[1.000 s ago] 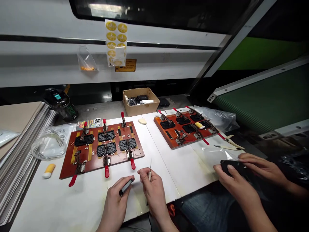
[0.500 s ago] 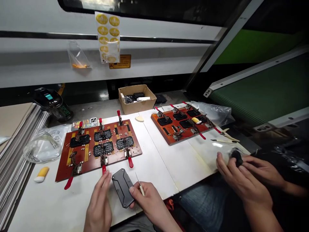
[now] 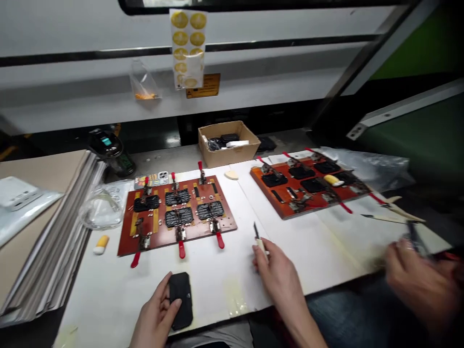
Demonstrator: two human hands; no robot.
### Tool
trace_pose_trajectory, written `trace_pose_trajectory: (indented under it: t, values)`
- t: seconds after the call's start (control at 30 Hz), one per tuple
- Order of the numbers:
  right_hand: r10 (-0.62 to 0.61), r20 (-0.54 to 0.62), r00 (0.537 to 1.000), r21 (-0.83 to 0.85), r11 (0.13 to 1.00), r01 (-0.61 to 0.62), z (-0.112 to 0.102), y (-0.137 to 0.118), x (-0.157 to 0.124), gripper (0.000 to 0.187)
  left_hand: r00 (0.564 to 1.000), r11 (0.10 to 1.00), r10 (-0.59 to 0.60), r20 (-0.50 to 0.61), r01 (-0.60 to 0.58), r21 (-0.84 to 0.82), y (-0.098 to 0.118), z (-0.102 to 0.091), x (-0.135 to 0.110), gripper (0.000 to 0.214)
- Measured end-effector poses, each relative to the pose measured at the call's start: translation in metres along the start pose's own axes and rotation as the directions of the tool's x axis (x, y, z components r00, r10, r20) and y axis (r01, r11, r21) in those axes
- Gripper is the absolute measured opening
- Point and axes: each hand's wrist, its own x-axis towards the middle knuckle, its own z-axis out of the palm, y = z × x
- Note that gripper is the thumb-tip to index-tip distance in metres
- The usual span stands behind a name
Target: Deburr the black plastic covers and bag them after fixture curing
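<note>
My left hand (image 3: 155, 311) rests on the white table near its front edge, thumb and fingers closed round a flat black cover (image 3: 181, 299) that lies on the surface. My right hand (image 3: 277, 275) is off to the right, pinching a small pale-handled blade tool (image 3: 258, 239) that points away from me. Just beyond both hands sits a red-brown clamp fixture (image 3: 176, 215) holding several black parts under red-handled toggle clamps.
A second clamp fixture (image 3: 308, 183) lies to the right. A co-worker's blurred hand (image 3: 420, 285) moves at the right edge. A stack of grey boards (image 3: 43, 227) fills the left. A cardboard box (image 3: 228, 147) and a clear bag (image 3: 99, 208) stand behind.
The black cover has gone from both hands to my left hand alone, lower on the table. My right hand carried the blade tool away to the right. The view has swung left.
</note>
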Motion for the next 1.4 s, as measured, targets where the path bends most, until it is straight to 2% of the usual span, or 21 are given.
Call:
trace_pose_trajectory:
  t: [0.1,0.17,0.23,0.3,0.37,0.43,0.5,0.57,0.63,0.67,0.7,0.73,0.77,0.8,0.83,0.9,1.0,1.07,1.2,1.33,1.4]
  values:
    - [-0.075,-0.065,0.995,-0.27,0.961,0.054,0.01,0.007,0.016,0.061,0.984,0.964,0.143,-0.11,-0.113,0.241,0.002,-0.019,-0.006,0.062]
    - [-0.093,-0.043,0.995,-0.363,0.929,0.071,0.018,0.009,0.017,0.064,0.946,0.903,0.271,-0.177,-0.187,0.386,0.01,-0.048,0.0,0.046]
    - [-0.075,0.011,0.997,-0.419,0.905,0.072,0.022,0.009,0.016,0.062,0.89,0.846,0.361,-0.28,-0.185,0.5,0.02,-0.086,0.019,0.037]
    - [-0.035,0.057,0.998,-0.47,0.881,0.058,0.02,0.006,0.015,0.06,0.821,0.844,0.376,-0.429,-0.113,0.524,0.03,-0.124,0.05,0.041]
    - [0.01,0.088,0.996,-0.516,0.856,0.037,0.014,0.0,0.017,0.059,0.777,0.843,0.38,-0.502,-0.068,0.533,0.036,-0.155,0.082,0.048]
    - [0.045,0.081,0.996,-0.512,0.859,0.003,0.004,-0.005,0.02,0.058,0.765,0.85,0.362,-0.533,-0.037,0.525,0.037,-0.175,0.105,0.051]
    - [0.051,0.032,0.998,-0.423,0.905,-0.032,-0.006,-0.01,0.018,0.054,0.766,0.875,0.327,-0.554,-0.024,0.484,0.036,-0.181,0.107,0.052]
    - [0.026,0.045,0.999,-0.226,0.974,-0.015,-0.011,-0.014,0.005,0.048,0.792,0.908,0.285,-0.54,-0.042,0.417,0.035,-0.172,0.087,0.056]
    - [-0.047,0.258,0.965,0.035,0.999,0.04,-0.007,-0.022,-0.021,0.042,0.847,0.934,0.261,-0.463,-0.1,0.342,0.035,-0.148,0.051,0.057]
    - [-0.108,0.415,0.903,0.168,0.985,0.04,0.0,-0.028,-0.036,0.041,0.881,0.942,0.265,-0.391,-0.151,0.298,0.035,-0.131,0.031,0.056]
    - [-0.184,0.569,0.801,0.287,0.958,0.016,0.01,-0.035,-0.053,0.041,0.916,0.951,0.28,-0.288,-0.224,0.211,0.035,-0.111,0.01,0.053]
    - [-0.262,0.671,0.694,0.385,0.922,-0.025,0.022,-0.042,-0.069,0.041,0.942,0.951,0.29,-0.169,-0.264,0.162,0.036,-0.089,-0.009,0.047]
    - [-0.339,0.713,0.614,0.47,0.881,-0.06,0.034,-0.048,-0.083,0.041,0.954,0.942,0.299,-0.011,-0.294,0.161,0.036,-0.068,-0.025,0.044]
    - [-0.402,0.711,0.577,0.54,0.837,-0.084,0.046,-0.053,-0.094,0.04,0.932,0.918,0.324,0.163,-0.351,0.185,0.036,-0.049,-0.037,0.047]
    - [-0.44,0.691,0.574,0.59,0.802,-0.095,0.057,-0.056,-0.103,0.038,0.897,0.88,0.374,0.235,-0.423,0.214,0.037,-0.033,-0.044,0.052]
    - [-0.416,0.643,0.643,0.599,0.796,-0.083,0.072,-0.057,-0.108,0.033,0.86,0.816,0.41,0.304,-0.495,0.298,0.036,-0.015,-0.047,0.068]
    - [-0.266,0.559,0.786,0.464,0.886,-0.031,0.079,-0.049,-0.091,0.031,0.881,0.716,0.383,0.279,-0.474,0.513,0.03,-0.019,-0.03,0.081]
    - [-0.268,0.475,0.838,0.422,0.905,0.05,0.078,-0.045,-0.076,0.028,0.875,0.629,0.36,0.324,-0.484,0.609,0.025,-0.029,-0.016,0.084]
    - [-0.388,0.443,0.808,0.43,0.883,0.188,0.075,-0.042,-0.063,0.025,0.824,0.552,0.385,0.416,-0.567,0.612,0.017,-0.028,0.004,0.093]
    - [-0.4,0.403,0.823,0.345,0.9,0.268,0.075,-0.035,-0.066,0.027,0.792,0.526,0.437,0.427,-0.61,0.593,0.018,-0.003,0.013,0.098]
    - [-0.433,0.415,0.8,0.298,0.896,0.33,0.078,-0.031,-0.069,0.027,0.78,0.532,0.456,0.428,-0.625,0.571,0.02,0.007,0.017,0.098]
